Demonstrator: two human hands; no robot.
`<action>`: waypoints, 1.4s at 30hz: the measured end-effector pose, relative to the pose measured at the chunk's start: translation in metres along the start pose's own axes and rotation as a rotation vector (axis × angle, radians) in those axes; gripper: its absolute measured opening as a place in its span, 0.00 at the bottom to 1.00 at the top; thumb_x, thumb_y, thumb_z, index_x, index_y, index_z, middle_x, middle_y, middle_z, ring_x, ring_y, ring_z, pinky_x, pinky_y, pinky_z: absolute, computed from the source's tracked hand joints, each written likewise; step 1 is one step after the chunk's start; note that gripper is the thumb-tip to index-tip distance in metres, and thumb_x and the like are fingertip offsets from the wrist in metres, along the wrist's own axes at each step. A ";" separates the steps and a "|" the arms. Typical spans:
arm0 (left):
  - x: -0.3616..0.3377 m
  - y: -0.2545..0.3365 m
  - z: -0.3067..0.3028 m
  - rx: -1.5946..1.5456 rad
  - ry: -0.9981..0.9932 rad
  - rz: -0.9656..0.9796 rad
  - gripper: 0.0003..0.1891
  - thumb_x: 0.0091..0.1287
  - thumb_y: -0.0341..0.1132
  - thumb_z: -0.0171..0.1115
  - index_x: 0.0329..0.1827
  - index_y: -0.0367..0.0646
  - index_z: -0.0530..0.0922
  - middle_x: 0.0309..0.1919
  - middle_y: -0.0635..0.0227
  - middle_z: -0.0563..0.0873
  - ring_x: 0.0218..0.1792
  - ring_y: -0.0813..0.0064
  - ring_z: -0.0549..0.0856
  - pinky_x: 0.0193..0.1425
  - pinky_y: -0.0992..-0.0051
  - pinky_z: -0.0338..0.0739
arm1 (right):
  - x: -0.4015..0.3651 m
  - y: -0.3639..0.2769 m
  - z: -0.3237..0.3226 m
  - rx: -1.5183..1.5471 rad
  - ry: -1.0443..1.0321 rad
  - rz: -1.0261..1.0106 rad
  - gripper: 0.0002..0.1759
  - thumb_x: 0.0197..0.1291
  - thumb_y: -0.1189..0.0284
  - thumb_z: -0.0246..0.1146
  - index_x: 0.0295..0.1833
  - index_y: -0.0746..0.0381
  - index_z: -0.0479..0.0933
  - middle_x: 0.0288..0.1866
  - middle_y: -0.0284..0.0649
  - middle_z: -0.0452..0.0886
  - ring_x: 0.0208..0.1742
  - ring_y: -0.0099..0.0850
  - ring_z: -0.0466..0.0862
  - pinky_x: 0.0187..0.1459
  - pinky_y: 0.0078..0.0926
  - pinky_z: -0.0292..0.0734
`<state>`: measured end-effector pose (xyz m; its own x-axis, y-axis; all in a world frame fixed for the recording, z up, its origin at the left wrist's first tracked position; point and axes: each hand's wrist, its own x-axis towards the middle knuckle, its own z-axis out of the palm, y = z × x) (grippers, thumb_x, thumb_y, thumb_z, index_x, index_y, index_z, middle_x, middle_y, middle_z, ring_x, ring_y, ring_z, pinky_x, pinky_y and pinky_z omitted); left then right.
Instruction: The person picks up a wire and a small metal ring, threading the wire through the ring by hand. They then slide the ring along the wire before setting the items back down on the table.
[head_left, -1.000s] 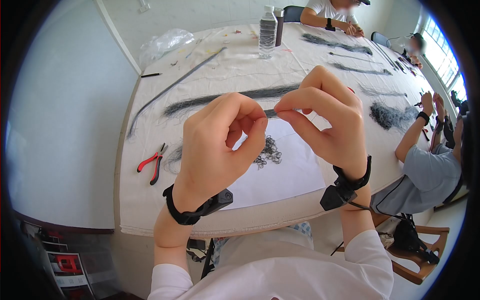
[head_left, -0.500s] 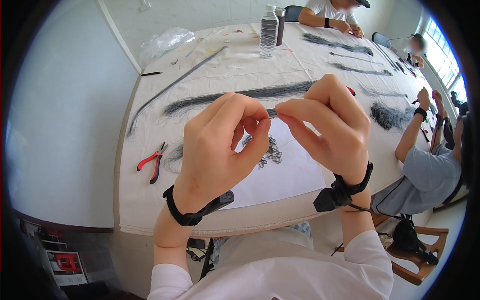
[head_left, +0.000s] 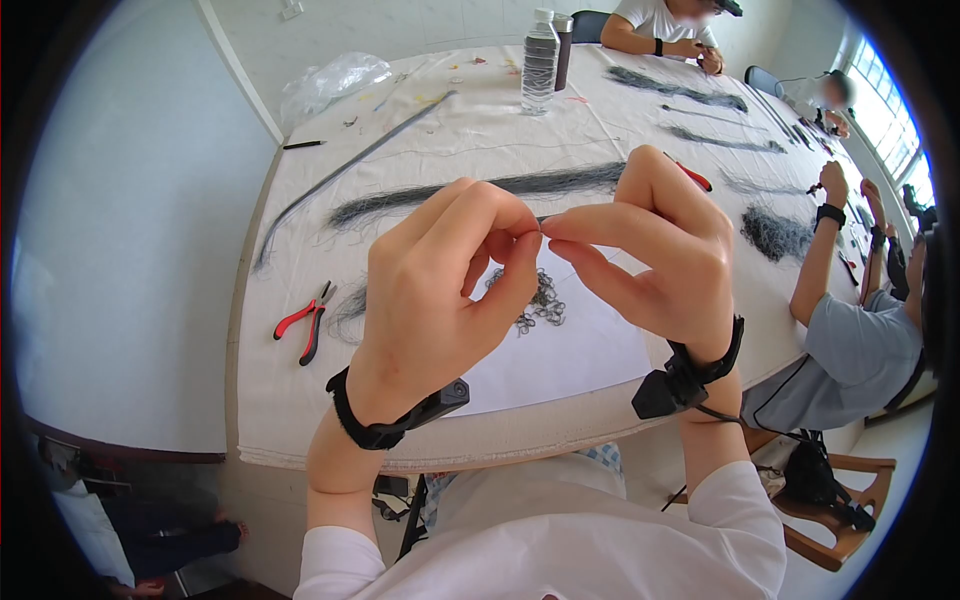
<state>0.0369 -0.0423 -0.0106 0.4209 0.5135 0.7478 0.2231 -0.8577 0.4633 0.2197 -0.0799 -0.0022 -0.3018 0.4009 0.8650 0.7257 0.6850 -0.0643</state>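
Note:
My left hand is closed in a pinch, thumb and index fingertips together. My right hand meets it tip to tip, its fingers bent and its index fingertip touching the left fingertips. A small dark sliver shows at this meeting point, mostly covered by the fingers, so its kind cannot be made out. Below the hands, a pile of small curled dark wire pieces lies on a white paper sheet. Behind the hands stretches a long bundle of grey wire strands.
Red-handled pliers lie left of my left hand. Another thin grey bundle, a black pen, a water bottle, and a plastic bag are farther off. One co-worker sits at right; others sit across the table.
My right hand has shifted slightly left, bringing the fingertips closer together. The dark short piece visible between them before is now mostly covered. At lower left, a person has come into view.

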 end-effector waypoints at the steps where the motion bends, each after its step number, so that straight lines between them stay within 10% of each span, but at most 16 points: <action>1: 0.000 0.000 0.000 -0.001 -0.001 0.000 0.08 0.54 0.18 0.65 0.32 0.39 0.76 0.25 0.69 0.80 0.20 0.81 0.79 0.21 0.82 0.68 | 0.000 0.001 0.001 0.025 0.005 0.013 0.17 0.29 0.79 0.75 0.32 0.57 0.86 0.24 0.30 0.61 0.24 0.23 0.64 0.23 0.20 0.55; 42: -0.002 -0.004 0.004 -0.021 0.079 0.149 0.10 0.48 0.16 0.65 0.29 0.40 0.77 0.26 0.71 0.79 0.23 0.81 0.81 0.22 0.84 0.72 | -0.003 -0.002 0.001 0.137 0.006 0.087 0.16 0.30 0.79 0.76 0.33 0.59 0.86 0.24 0.30 0.61 0.25 0.23 0.64 0.24 0.20 0.56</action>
<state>0.0388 -0.0404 -0.0158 0.3773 0.3823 0.8435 0.1450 -0.9240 0.3539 0.2183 -0.0821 -0.0045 -0.2377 0.4593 0.8559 0.6577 0.7245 -0.2061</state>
